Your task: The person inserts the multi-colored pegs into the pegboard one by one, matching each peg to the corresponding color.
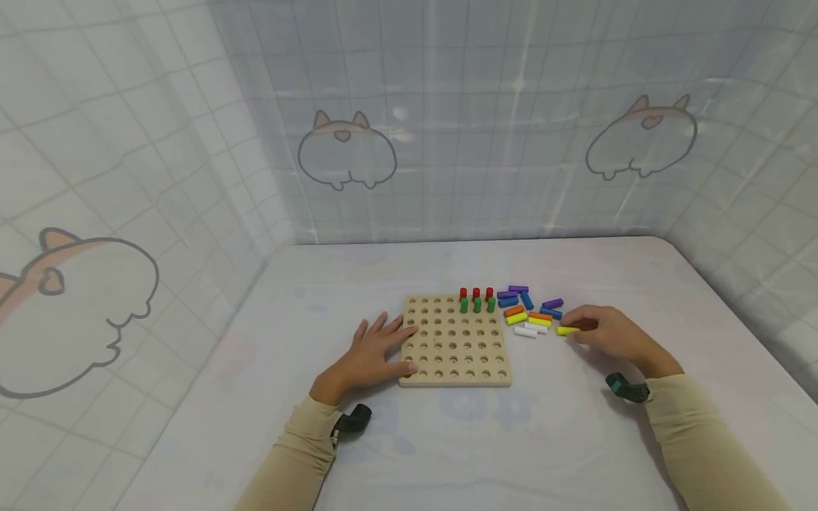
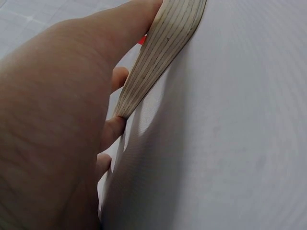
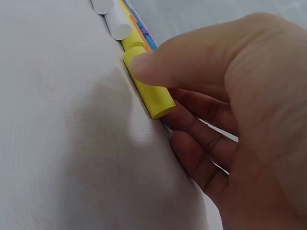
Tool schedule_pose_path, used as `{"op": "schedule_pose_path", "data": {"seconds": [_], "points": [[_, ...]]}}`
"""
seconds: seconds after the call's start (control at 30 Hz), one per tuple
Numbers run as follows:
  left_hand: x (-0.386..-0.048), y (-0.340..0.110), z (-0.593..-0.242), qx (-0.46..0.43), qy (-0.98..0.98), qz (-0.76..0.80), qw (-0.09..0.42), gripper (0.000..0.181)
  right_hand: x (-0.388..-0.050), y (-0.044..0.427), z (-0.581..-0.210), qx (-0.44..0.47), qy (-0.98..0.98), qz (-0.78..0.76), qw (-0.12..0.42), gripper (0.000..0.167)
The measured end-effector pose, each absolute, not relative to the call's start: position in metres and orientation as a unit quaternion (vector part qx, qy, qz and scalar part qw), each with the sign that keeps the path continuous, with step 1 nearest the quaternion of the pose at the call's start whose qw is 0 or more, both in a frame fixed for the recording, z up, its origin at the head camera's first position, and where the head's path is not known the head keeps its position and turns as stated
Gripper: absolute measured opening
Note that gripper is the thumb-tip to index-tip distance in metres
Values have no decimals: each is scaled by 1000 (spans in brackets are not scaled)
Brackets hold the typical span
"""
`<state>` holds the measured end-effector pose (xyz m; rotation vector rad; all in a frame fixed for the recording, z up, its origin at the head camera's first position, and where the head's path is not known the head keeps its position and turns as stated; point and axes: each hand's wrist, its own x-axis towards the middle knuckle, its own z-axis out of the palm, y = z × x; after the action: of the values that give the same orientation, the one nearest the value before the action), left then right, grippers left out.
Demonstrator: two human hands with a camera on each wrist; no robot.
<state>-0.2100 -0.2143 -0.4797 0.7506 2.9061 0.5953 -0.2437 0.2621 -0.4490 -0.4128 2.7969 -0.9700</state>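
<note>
A square wooden pegboard [image 1: 445, 358] lies on the table, with three red pegs [image 1: 476, 292] upright in its back row at the right and three green pegs [image 1: 477, 306] in front of them. My left hand [image 1: 371, 360] rests at the board's left edge, fingers spread, thumb and a fingertip on the board; the left wrist view shows the thumb against its layered side [image 2: 158, 52]. My right hand [image 1: 610, 332] pinches a yellow peg [image 3: 152, 96] lying right of the other loose pegs, the thumb on its top and fingers at its far side.
Loose pegs lie right of the board: purple [image 1: 518, 289], blue [image 1: 527, 300], orange [image 1: 513, 311], yellow [image 1: 516, 319] and white [image 1: 525, 331]. A white-covered table [image 1: 358, 270] meets a grid-patterned curtain [image 1: 473, 177] at the back. A black wrist device [image 1: 628, 389] sits by the right cuff.
</note>
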Motion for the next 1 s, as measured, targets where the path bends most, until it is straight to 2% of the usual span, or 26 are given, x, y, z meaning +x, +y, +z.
{"op": "schedule_pose_path", "data": {"seconds": [0.53,0.8,1.0], "points": [[-208,-215,-478,250,945,206,35,80,-244,257,-454,-131,940,-311,45,19],[-208,-214,-478,247,947,200,42,81,-244,255,-451,-98,940,-323,43,36],[-207,-215,-475,246,947,202,42,81,-245,250,-451,-86,930,-356,9,41]]}}
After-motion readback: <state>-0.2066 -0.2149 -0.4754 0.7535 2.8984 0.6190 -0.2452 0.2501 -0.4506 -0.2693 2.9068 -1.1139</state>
